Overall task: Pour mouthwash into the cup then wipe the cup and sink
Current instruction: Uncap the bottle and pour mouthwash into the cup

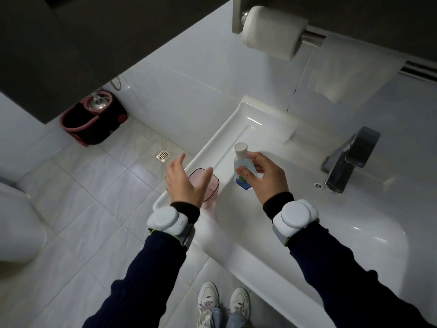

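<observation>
A white ceramic sink with a dark metal faucet at its far side fills the right of a grey-white tiled bathroom, where a floor drain, a red and black mop bucket and the edge of a toilet sit on the floor to the left, and a toilet paper roll and a pale towel hang on the wall above. The right hand grips a small clear mouthwash bottle, white cap on and upright, above the sink's flat left ledge. The left hand hovers with fingers spread, holding nothing, just over the pink translucent cup standing on the sink's near-left corner.
</observation>
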`<state>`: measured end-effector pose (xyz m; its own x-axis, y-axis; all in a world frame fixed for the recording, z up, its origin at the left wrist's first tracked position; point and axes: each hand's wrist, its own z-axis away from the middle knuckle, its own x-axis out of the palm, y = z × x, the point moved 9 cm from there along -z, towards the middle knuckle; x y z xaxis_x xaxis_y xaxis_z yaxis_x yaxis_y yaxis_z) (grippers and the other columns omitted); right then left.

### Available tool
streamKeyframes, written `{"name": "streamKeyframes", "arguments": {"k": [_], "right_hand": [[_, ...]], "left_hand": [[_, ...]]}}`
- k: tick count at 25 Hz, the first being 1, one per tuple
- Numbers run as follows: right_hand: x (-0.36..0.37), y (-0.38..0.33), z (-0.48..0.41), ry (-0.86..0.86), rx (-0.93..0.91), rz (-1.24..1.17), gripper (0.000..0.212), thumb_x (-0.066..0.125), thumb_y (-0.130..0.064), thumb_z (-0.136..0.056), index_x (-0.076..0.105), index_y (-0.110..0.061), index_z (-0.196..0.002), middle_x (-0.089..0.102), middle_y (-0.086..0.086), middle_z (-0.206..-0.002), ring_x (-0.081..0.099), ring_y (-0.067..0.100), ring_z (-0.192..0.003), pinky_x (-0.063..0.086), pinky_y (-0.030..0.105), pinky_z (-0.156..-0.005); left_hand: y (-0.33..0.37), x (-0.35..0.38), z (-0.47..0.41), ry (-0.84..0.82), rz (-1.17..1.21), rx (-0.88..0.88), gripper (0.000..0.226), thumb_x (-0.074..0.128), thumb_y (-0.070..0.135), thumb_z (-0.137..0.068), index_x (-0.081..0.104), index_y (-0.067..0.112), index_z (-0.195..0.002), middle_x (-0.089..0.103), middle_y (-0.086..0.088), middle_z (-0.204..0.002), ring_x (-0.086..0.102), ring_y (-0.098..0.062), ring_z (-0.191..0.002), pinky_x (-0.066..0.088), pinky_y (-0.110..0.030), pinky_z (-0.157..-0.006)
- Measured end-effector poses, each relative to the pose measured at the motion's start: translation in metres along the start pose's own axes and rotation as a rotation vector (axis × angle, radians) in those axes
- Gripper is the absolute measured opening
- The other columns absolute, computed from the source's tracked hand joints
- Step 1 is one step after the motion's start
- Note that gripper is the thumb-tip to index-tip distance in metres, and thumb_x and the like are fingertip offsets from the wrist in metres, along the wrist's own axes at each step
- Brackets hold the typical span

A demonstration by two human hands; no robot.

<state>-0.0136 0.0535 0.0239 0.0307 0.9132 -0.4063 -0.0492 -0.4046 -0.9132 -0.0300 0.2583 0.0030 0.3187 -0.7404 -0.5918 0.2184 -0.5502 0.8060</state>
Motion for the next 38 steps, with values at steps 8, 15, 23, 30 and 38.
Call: {"name": "streamKeyframes", "arguments": {"k": [8,15,23,30,38], "right_hand": [[0.002,-0.011,0.001,-0.179,-0.009,0.056,0.028,0.066,-0.023,-0.079,0.061,-0.017,-0.106,0.065,0.005,-0.099,0.057,0.016,-0.085,0.044,0.020,-0.078],[-0.001,-0.010,0.012,-0.206,-0.024,0.018,0.030,0.070,-0.019,-0.075,0.063,-0.017,-0.104,0.067,0.011,-0.101,0.056,0.019,-0.085,0.046,0.030,-0.082],[-0.006,-0.016,0.012,-0.152,-0.022,0.000,0.031,0.072,-0.019,-0.074,0.066,-0.019,-0.103,0.065,0.003,-0.094,0.057,0.014,-0.078,0.041,0.004,-0.069],[-0.007,-0.013,0.022,-0.169,-0.025,0.037,0.032,0.072,-0.022,-0.074,0.065,-0.020,-0.105,0.066,0.005,-0.095,0.056,0.015,-0.081,0.042,0.009,-0.069],[-0.009,-0.012,0.026,-0.159,-0.022,-0.012,0.030,0.074,-0.021,-0.072,0.066,-0.019,-0.101,0.065,0.007,-0.092,0.058,0.019,-0.082,0.040,0.007,-0.071]], "left_hand": [[0.136,0.012,-0.001,-0.502,-0.066,0.558,0.026,0.065,0.019,-0.080,0.065,0.017,-0.106,0.062,0.000,-0.097,0.057,-0.015,-0.071,0.048,-0.015,-0.068],[0.141,0.020,0.018,-0.618,-0.200,0.679,0.024,0.064,0.007,-0.079,0.067,0.014,-0.101,0.061,-0.006,-0.098,0.060,-0.021,-0.075,0.049,-0.020,-0.074],[0.141,0.007,0.013,-0.379,-0.284,0.633,0.032,0.068,0.034,-0.076,0.062,0.006,-0.089,0.049,0.001,-0.080,0.045,-0.006,-0.059,0.035,-0.012,-0.059],[0.153,0.012,0.039,-0.580,-0.218,0.725,0.032,0.057,0.013,-0.084,0.056,0.019,-0.116,0.056,-0.002,-0.110,0.048,-0.015,-0.092,0.042,-0.012,-0.076],[0.148,0.010,0.041,-0.533,-0.215,0.684,0.042,0.053,0.044,-0.082,0.054,0.019,-0.116,0.052,0.004,-0.104,0.048,-0.003,-0.077,0.049,-0.020,-0.067]]}}
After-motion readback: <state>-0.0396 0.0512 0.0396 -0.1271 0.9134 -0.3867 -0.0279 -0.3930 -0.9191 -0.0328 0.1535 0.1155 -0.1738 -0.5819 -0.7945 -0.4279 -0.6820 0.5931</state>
